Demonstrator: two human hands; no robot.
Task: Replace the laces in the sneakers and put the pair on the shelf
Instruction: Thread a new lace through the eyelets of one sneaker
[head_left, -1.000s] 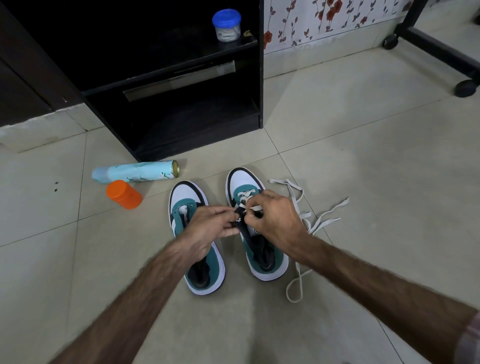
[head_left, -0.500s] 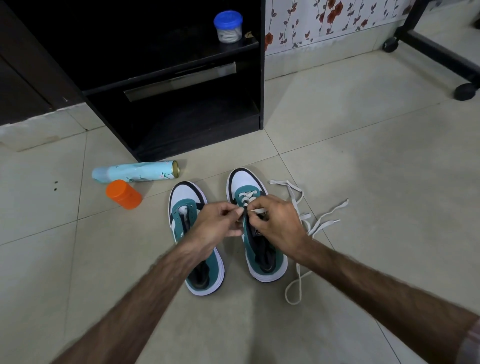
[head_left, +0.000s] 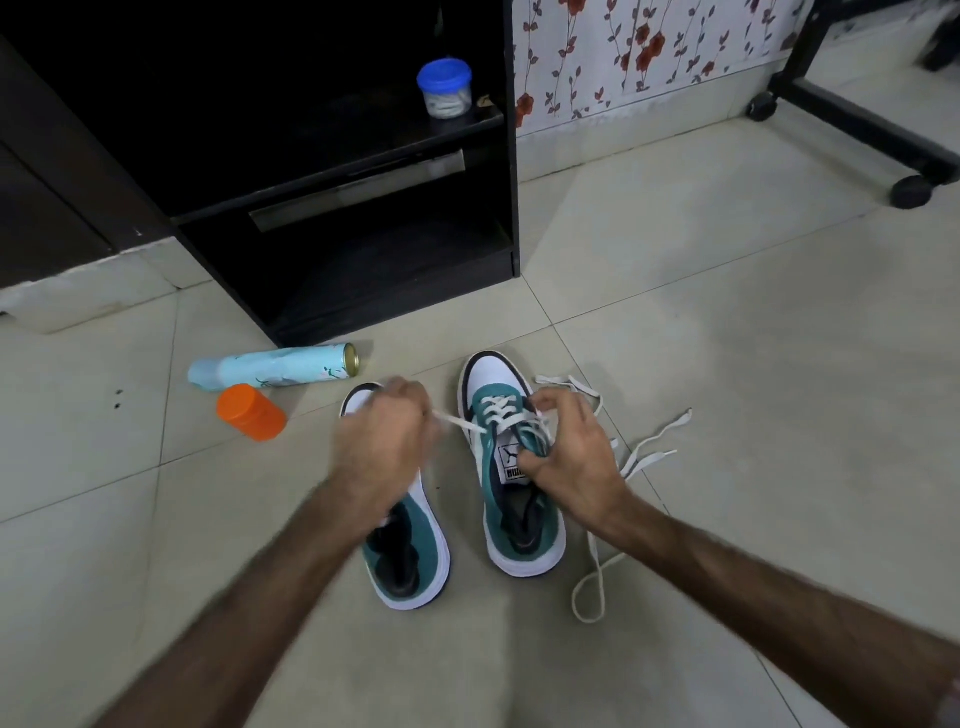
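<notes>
Both grips pinched on white lace (head_left: 462, 423), left hand (head_left: 382, 447), right hand (head_left: 571, 452), PUMA-tagged sneaker (head_left: 511, 467).

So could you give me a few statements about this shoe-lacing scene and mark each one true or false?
1. The left hand pulls a white lace out sideways from the right-side sneaker. True.
2. Both sneakers sit on the shelf. False: both are on the floor before the black shelf unit.
3. The orange container stands on the shelf. False: it lies on the floor beside the spray can.
4. A blue-lidded jar sits on the shelf. True.
</notes>
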